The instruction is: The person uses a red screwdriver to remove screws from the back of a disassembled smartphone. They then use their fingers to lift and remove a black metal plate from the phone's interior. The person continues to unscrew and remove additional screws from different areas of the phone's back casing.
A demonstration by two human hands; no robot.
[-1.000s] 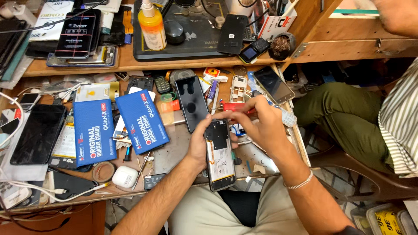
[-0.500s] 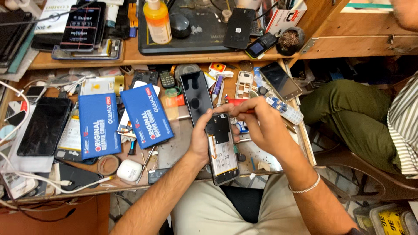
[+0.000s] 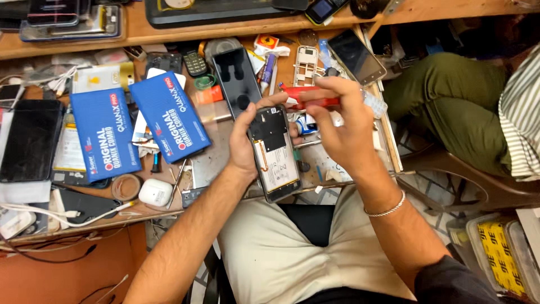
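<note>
Phone (image 3: 274, 153), back cover off and insides exposed, is gripped along its edges by the left hand (image 3: 243, 147) just above the desk (image 3: 214, 163), near the front edge, likely so the open side faces up for work. A red screwdriver (image 3: 309, 97) is pinched in the closed fingers of the right hand (image 3: 340, 126), held crosswise over the phone's top. Both wrists are bent inward. Two blue boxes (image 3: 135, 126) lie well left.

I have a single view, from the camera on the wearer's head, looking steeply down past the forearms onto the cluttered wooden bench (image 3: 169, 211) and the lap. It sits close, the bench filling the upper frame, another seated person's olive-green trouser leg (image 3: 450, 95) at right.
</note>
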